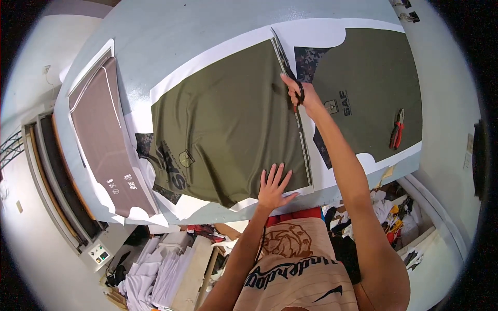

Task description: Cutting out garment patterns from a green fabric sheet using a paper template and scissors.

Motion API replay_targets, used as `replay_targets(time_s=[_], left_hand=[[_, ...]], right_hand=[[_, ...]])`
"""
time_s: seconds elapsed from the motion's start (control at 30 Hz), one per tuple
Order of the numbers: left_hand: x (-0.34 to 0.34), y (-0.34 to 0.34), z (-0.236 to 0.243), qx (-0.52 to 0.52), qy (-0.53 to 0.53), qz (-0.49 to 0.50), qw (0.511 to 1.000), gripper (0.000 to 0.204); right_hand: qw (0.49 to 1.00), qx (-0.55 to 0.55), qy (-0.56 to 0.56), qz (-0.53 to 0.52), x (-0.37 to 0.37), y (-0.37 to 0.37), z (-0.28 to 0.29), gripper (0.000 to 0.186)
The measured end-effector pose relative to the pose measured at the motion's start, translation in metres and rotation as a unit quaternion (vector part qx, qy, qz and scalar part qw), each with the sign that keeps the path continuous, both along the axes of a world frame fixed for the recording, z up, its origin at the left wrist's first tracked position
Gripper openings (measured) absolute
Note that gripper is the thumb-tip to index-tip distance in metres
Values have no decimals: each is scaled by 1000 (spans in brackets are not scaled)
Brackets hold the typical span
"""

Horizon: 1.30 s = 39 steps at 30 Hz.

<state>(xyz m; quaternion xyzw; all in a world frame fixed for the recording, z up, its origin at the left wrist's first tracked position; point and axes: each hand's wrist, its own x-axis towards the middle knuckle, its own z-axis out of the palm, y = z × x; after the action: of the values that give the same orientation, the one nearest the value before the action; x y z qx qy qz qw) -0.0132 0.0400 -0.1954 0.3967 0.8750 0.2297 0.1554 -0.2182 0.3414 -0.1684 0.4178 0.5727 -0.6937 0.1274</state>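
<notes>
An olive green fabric piece with a dark printed emblem [218,109] lies wrinkled on white sheeting, a narrow marked strip [302,145] along its right edge. My right hand [307,98] is closed round the handles of long black scissors [281,52], which lie along that edge near the top. My left hand [275,187] rests spread on the fabric's lower right part, fingers apart. To the right lies another olive piece with camouflage side panels [373,72], with red-handled pliers [398,129] on it. A brownish printed piece on white backing [98,119] lies at the left.
The pale grey-blue table [207,20] curves across the view. A long machine with rollers [62,186] stands at the left. Below the table's near edge are piles of white material [155,269] and mixed scraps [384,207]. A pale wall [451,78] is at the right.
</notes>
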Motion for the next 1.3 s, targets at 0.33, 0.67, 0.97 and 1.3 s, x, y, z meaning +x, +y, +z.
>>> replay_targets(time_s=[0.33,0.67,0.97,1.3], left_hand=[[3,-1,0,-1,-3,1,1000,86],[1,-1,8,13,9,11,1000,88],[17,-2,6,43,6,10,999,95],[-100,-163,-68,-121,240,502,822,74]], right_hand=[[999,-31,34,-11,-26,15,3,58],[999,6,40,-1,-45,11,-8,60],[990,105,96,8,9,-10,10,60],[981,142,27,-127,362,-75,49,53]])
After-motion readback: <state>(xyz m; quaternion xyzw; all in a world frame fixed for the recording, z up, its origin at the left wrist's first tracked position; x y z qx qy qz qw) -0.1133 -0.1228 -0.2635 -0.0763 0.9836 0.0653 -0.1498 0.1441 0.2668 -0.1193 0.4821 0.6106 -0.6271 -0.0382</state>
